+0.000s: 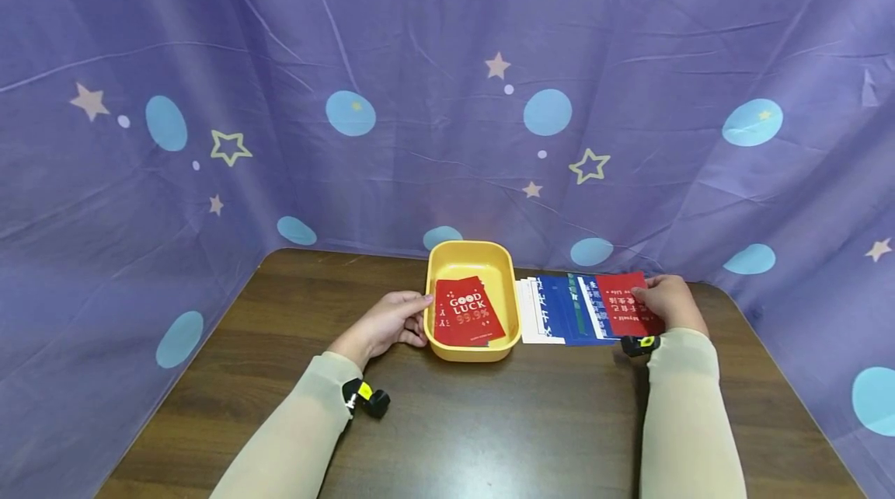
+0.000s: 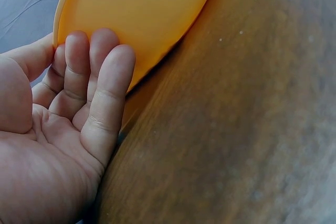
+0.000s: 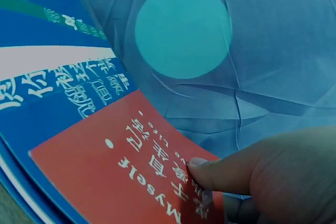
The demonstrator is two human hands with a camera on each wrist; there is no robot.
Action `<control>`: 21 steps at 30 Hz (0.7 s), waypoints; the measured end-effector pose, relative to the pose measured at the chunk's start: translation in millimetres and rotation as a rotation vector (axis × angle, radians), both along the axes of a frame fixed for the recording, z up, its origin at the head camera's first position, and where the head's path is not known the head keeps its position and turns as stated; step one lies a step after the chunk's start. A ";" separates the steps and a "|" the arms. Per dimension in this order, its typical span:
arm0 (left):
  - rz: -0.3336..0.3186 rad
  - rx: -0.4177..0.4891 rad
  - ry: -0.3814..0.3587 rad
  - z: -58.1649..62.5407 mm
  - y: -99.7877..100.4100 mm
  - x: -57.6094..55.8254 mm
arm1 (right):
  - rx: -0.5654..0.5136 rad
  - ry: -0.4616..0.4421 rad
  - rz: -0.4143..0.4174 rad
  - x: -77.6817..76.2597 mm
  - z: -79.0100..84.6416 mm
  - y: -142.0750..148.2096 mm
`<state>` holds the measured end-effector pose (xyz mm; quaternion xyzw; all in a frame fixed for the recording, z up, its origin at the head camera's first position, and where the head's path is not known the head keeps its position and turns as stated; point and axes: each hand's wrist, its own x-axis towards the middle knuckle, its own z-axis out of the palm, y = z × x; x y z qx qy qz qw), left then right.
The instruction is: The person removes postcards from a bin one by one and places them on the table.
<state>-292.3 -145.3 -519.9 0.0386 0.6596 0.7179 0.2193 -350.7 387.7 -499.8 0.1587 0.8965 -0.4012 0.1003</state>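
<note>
A yellow plastic tray stands on the table with red cards inside, the top one printed "GOOD LUCK 99.9%". At its left side my left hand holds the wall, thumb at the rim and fingers against the outside; the left wrist view shows those fingers bent by the yellow wall. To the right of the tray lies an overlapping row of white and blue cards. On the row's right end is a red card with white lettering, its right edge pinched by my right hand.
The brown wooden table reaches back to a purple curtain with stars and blue dots. The card row runs close to the tray's right wall and near the table's back edge.
</note>
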 end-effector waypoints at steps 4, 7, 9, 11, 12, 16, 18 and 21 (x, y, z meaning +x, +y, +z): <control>-0.001 0.003 0.002 -0.3 -0.1 -0.2 | 0.078 0.005 0.015 1.2 1.9 -3.8; -0.001 0.000 0.002 -0.4 -0.6 -0.3 | 0.126 0.005 0.009 1.6 3.6 -8.3; -0.001 -0.001 -0.001 0.1 -0.9 -0.3 | 0.144 0.010 0.000 1.2 4.4 -11.0; 0.000 0.000 -0.003 0.5 -1.1 -0.2 | 0.147 0.020 -0.008 1.1 5.3 -13.2; 0.001 0.001 -0.003 0.7 -1.0 -0.2 | 0.144 0.025 -0.013 0.9 5.5 -13.9; 0.003 0.003 -0.006 1.1 -0.8 -0.2 | 0.124 0.039 -0.024 0.3 7.1 -15.9; 0.002 0.003 -0.005 0.9 -0.7 -0.1 | 0.110 0.047 -0.020 -0.1 9.6 -17.6; -0.002 0.004 -0.006 1.5 -0.4 0.5 | 0.103 0.103 0.016 -0.8 18.4 -25.2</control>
